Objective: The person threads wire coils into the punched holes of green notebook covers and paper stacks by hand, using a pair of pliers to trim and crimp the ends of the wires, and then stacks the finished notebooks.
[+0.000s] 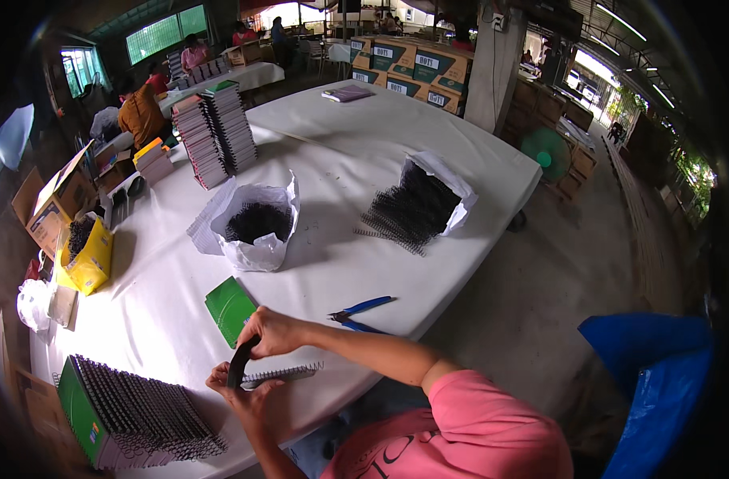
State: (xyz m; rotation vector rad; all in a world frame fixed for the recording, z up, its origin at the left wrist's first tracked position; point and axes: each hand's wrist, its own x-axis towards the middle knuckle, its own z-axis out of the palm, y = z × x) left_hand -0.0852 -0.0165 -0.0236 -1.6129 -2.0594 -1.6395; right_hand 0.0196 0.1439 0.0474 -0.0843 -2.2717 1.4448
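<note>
A dark curved strip (238, 363), whose kind I cannot make out, stands between my hands. My right hand (272, 331) is closed on its upper end. At its lower end, my left hand (243, 393) has its fingers wrapped round it. A black spiral coil (296, 372) sticks out to the right beside my left hand, along the edge of what looks like a notebook; the hand partly hides it. Just beyond my right hand lies a green-covered booklet (230, 310). Blue-handled pliers (360, 313) rest to the right of my right hand.
Coil-bound green notebooks (133, 407) stand stacked at the near left. White bags of black coils (256, 222) (416, 203) sit mid-table. Farther off are a tall notebook stack (213, 136), a yellow container (85, 259) and cartons (412, 68). Other people work at the back left.
</note>
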